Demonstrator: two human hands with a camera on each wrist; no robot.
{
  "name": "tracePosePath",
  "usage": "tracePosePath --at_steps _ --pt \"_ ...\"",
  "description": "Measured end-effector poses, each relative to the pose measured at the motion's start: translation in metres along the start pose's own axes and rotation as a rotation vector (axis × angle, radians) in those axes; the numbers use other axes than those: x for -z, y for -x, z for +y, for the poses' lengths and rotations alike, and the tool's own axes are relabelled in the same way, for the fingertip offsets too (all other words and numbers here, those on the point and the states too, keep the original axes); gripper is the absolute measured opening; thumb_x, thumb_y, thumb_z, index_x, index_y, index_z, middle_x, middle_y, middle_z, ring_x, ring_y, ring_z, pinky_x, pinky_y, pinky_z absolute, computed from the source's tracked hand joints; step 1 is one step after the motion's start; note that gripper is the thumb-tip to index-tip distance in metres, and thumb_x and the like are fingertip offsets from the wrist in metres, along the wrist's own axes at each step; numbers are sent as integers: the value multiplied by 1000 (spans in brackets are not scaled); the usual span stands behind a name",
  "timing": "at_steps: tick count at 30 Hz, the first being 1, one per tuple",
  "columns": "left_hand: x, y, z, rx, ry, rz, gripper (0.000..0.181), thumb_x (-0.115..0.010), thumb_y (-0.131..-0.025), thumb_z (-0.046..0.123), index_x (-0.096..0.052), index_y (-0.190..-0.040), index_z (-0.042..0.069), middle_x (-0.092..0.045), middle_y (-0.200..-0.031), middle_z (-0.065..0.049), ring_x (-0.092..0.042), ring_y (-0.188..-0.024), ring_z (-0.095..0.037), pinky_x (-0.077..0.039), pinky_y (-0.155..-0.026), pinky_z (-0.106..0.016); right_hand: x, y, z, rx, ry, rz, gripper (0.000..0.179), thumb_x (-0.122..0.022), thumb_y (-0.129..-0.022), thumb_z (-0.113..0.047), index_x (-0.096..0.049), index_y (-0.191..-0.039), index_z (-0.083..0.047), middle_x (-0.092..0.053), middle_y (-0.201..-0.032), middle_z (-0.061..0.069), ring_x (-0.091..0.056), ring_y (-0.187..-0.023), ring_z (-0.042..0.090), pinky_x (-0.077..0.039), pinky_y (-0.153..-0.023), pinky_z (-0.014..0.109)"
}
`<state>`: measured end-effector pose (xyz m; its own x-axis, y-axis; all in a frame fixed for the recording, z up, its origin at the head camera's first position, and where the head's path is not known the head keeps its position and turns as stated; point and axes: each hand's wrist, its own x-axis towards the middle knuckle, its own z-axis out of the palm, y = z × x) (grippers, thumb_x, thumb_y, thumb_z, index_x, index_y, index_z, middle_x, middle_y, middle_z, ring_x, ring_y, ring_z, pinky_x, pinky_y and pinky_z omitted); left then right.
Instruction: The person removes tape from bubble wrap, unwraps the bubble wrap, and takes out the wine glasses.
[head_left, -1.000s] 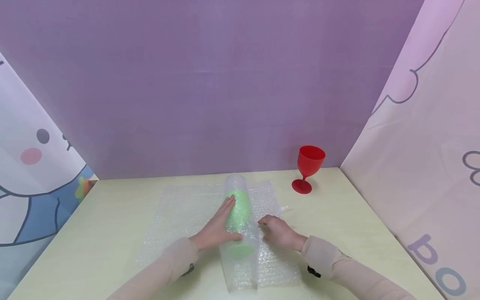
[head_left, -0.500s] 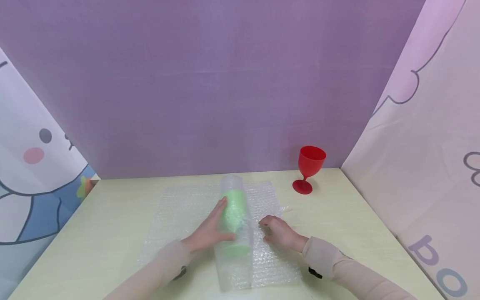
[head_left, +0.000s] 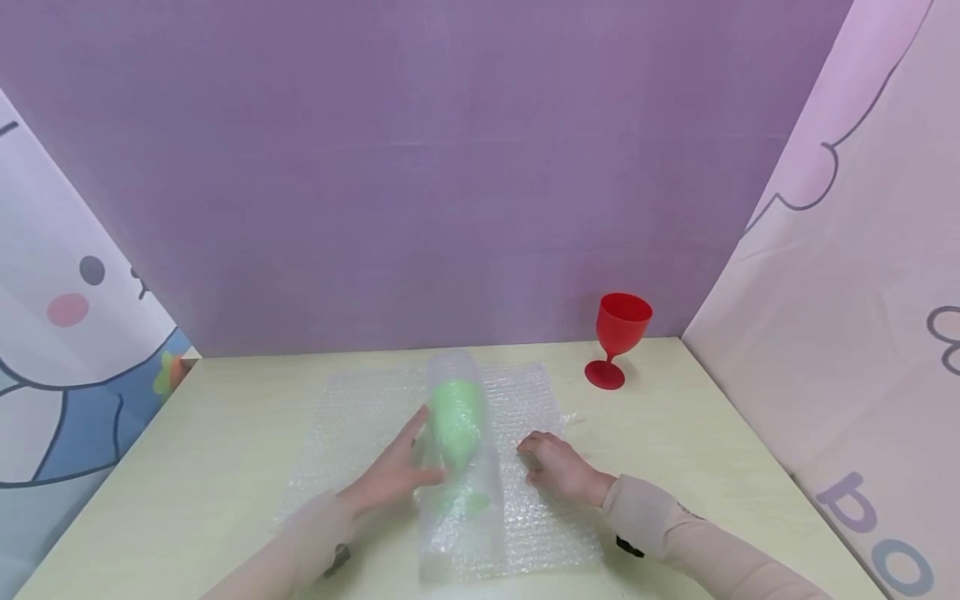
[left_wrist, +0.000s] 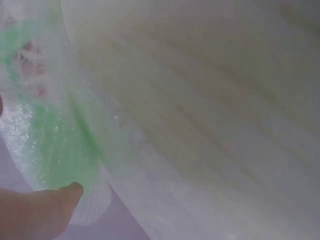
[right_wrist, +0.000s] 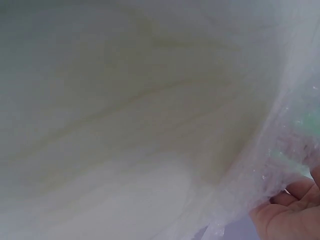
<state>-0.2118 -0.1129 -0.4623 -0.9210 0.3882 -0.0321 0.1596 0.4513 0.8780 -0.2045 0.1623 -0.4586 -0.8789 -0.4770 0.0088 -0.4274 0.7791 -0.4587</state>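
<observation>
A green goblet (head_left: 459, 417) lies on its side inside a roll of clear bubble wrap (head_left: 453, 554), its bowl toward the back and its foot toward me. My left hand (head_left: 390, 475) is against the roll's left side with thumb and fingers spread. In the left wrist view, a fingertip (left_wrist: 74, 190) touches the wrap over the green bowl. To the right of the roll, my right hand (head_left: 561, 468) rests on the flat bubble wrap sheet (head_left: 521, 400), fingers loosely bent. The wrap near it shows in the right wrist view beside the fingers (right_wrist: 295, 210).
A red goblet (head_left: 622, 325) stands upright at the back right of the pale table (head_left: 697, 450). A purple panel (head_left: 420, 183) rises behind the table, with printed panels at both sides. Flat sheet also spreads left of the roll.
The roll with the green goblet has shifted to the left, and my left hand has moved left with it. My right hand stays in place.
</observation>
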Motion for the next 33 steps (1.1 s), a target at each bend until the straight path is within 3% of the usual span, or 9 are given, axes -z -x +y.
tracePosePath --at_steps 4,8,15,19,24,33 --pt "1 9 11 23 -3 10 95 -72 -76 28 -12 -148 12 -11 -154 -11 -19 -134 -46 -23 -106 -60 -1 0 0 -20 -13 -14 38 -71 -73 2 -60 -109 7 -60 -109 16 -55 -106 32 -47 -92 44" --pt "-5 26 34 8 -10 2 78 -66 -82 29 -24 -146 14 -22 -151 -14 -25 -132 -48 -25 -103 -64 -1 1 1 -24 -19 -19 38 -70 -74 1 -59 -110 7 -60 -109 15 -54 -106 31 -47 -93 44" --pt "-27 59 64 -66 -39 -179 80 -69 -79 34 -28 -144 12 -28 -148 -15 -27 -133 -43 -24 -103 -65 1 1 1 -16 0 -15 38 -70 -75 0 -59 -111 5 -60 -110 14 -55 -106 31 -47 -92 44" --pt "-38 66 67 -78 -84 -205 88 -73 -73 37 -27 -144 11 -27 -148 -17 -28 -133 -41 -26 -104 -62 0 0 1 -10 7 -11 38 -70 -74 0 -60 -111 4 -60 -110 14 -55 -106 30 -47 -93 43" --pt "-43 68 65 -97 -129 -181 92 -75 -69 35 -27 -144 12 -26 -148 -18 -30 -133 -40 -28 -104 -61 1 0 0 1 -3 -1 38 -70 -74 1 -60 -110 6 -60 -109 15 -55 -105 32 -46 -93 45" --pt "-43 71 58 -118 -171 -121 86 -73 -71 29 -29 -143 11 -31 -147 -14 -34 -131 -37 -32 -103 -57 0 0 0 10 -1 3 37 -70 -74 0 -60 -109 7 -60 -109 16 -55 -105 32 -46 -93 45"
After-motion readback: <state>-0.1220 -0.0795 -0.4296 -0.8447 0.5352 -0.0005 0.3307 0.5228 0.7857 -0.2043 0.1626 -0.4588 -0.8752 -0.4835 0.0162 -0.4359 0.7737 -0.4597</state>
